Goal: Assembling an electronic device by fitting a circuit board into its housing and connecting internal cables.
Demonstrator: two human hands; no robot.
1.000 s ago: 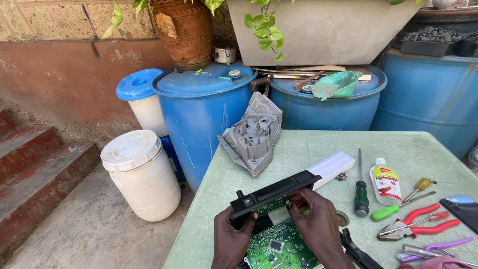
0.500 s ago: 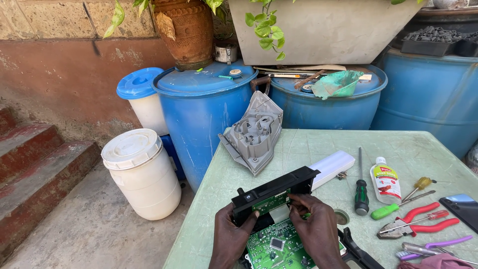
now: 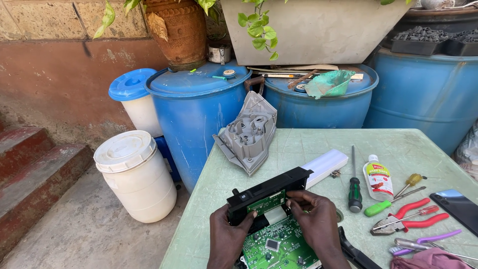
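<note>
My left hand [image 3: 228, 236] and my right hand [image 3: 317, 225] both grip a long black plastic panel [image 3: 269, 192] that carries a small green board on its near face. A white ribbon joins it to a larger green circuit board [image 3: 278, 245] lying flat below, between my wrists. The panel stands tilted on edge at the near side of the pale green table [image 3: 298, 149]. Fingers of each hand press the panel's lower edge.
A grey moulded housing [image 3: 249, 132] leans at the table's far left; a white bar [image 3: 326, 166] lies behind the panel. To the right lie screwdrivers [image 3: 354, 187], a small bottle [image 3: 378, 177], red pliers [image 3: 411, 219] and a dark phone [image 3: 460, 209]. Blue drums [image 3: 196, 109] and a white tub [image 3: 134, 174] stand beyond.
Both hands and the black panel have shifted slightly up and forward; the panel is tilted a little more upright over the green board. Nothing else has moved.
</note>
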